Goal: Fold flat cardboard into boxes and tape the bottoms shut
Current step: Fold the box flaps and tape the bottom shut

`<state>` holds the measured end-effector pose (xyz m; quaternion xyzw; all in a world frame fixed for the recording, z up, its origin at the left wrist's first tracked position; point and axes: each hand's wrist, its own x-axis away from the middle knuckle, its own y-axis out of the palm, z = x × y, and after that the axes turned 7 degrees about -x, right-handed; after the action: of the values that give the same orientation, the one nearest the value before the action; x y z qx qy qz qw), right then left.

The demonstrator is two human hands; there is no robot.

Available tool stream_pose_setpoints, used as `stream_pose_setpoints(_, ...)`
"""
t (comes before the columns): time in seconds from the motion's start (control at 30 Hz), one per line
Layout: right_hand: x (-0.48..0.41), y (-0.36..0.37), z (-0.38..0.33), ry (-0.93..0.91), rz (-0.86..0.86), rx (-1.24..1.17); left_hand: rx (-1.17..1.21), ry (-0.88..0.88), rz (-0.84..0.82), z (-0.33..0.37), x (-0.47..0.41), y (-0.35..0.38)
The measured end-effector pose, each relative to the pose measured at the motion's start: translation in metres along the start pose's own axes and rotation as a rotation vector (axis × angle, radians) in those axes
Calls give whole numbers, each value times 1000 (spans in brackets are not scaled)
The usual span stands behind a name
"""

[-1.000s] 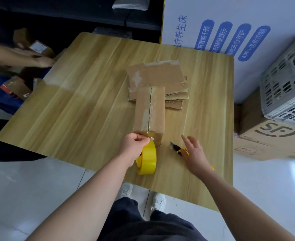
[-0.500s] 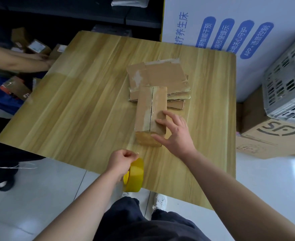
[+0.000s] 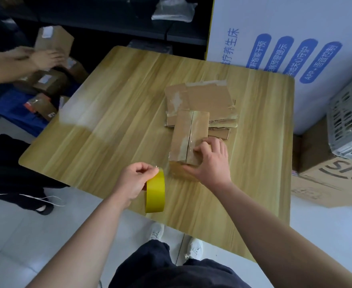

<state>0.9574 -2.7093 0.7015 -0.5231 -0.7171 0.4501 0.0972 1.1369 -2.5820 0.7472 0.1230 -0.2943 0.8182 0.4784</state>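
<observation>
1. The box (image 3: 188, 134) lies near the table's (image 3: 112, 121) near edge, right of middle, seam up. Its far end overlaps the stack (image 3: 208, 98) of flat cardboard.
2. The right hand (image 3: 212, 163) clasps the box's near end, fingers curled on top and thumb along the end face.
3. The left hand (image 3: 136, 179) grips the tape roll (image 3: 155, 194) just beside that end. A clear strip seems to run from roll to box.
4. 1 box looks folded, and its taping seems only begun. Sealing the seam, cutting the tape and folding the stack remain.
</observation>
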Motion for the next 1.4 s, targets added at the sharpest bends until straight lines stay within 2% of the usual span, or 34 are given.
stream_pose_setpoints(0.13, 5, -3, 3, -9, -73, -70, -97, 152, 87, 17, 2, -21)
stream_pose_setpoints(0.23, -15, -19, 3, 119, -175, -196, -29, 251, 108, 38, 2, -33)
stream_pose_setpoints(0.33, -43, -24, 7, 268, -284, -283, 113, 238, 62, 55, -3, -40)
stream_pose_setpoints(0.4, -56, -23, 9, 353, -337, -341, 124, 224, 44, 62, -11, -47)
stream_pose_setpoints(0.6, -90, -11, 8, 467, -396, -429, 148, 165, -31, 79, -39, -60)
stream_pose_setpoints(0.73, -78, -4, 3, 578, -293, -543, 195, 152, -58, 92, -62, -70)
stream_pose_setpoints(1.03, -27, 10, -21, 756, -247, -581, 259, 162, -170, 130, -92, -80)
stream_pose_setpoints(1.1, -29, 6, -23, 757, -277, -466, 268, 163, -228, 138, -91, -72)
stream_pose_setpoints(1.17, -35, -6, -32, 750, -227, -437, 275, 167, -275, 145, -88, -61)
stream_pose_setpoints(1.23, -40, -24, -48, 667, -66, -609, 316, 146, -309, 150, -85, -49)
stream_pose_setpoints(1.3, -41, -41, -66, 490, 40, -759, 406, 101, -338, 152, -83, -35)
stream_pose_setpoints(1.4, -44, -50, -82, 378, -69, -704, 517, 65, -366, 159, -77, -13)
